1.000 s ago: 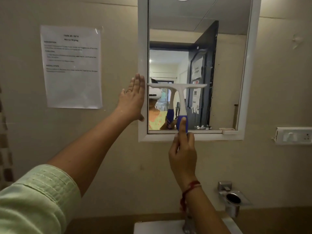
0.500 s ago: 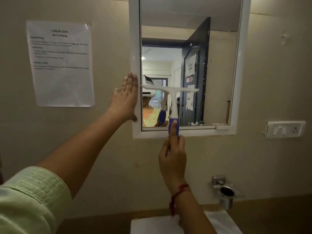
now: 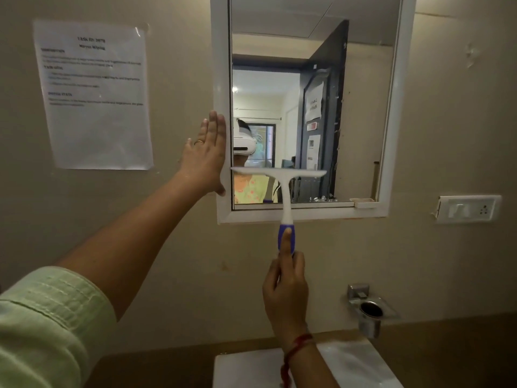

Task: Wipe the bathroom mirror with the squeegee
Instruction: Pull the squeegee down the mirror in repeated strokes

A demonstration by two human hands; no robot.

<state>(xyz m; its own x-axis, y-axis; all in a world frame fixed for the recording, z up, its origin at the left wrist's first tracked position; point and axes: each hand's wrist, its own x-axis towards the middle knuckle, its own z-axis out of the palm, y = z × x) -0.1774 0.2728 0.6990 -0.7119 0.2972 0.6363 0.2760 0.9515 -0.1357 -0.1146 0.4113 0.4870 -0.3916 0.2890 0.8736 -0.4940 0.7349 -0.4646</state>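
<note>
A white-framed mirror (image 3: pixel 361 107) hangs on the beige wall. The squeegee (image 3: pixel 285 191) is white with a blue grip; its blade lies flat across the lower left part of the glass, a little above the bottom frame. My right hand (image 3: pixel 285 287) is closed around the blue grip below the mirror, index finger stretched up along it. My left hand (image 3: pixel 205 158) rests flat with fingers together against the left side of the mirror frame (image 3: pixel 221 79), holding nothing.
A printed paper sheet (image 3: pixel 95 93) is taped to the wall at the left. A switch plate (image 3: pixel 468 209) sits right of the mirror. A metal cup holder (image 3: pixel 370 310) is fixed lower right. A white washbasin (image 3: pixel 361 365) lies below.
The squeegee has slid down the glass with my right hand, from mid height to near the bottom edge. My left hand has stayed on the frame.
</note>
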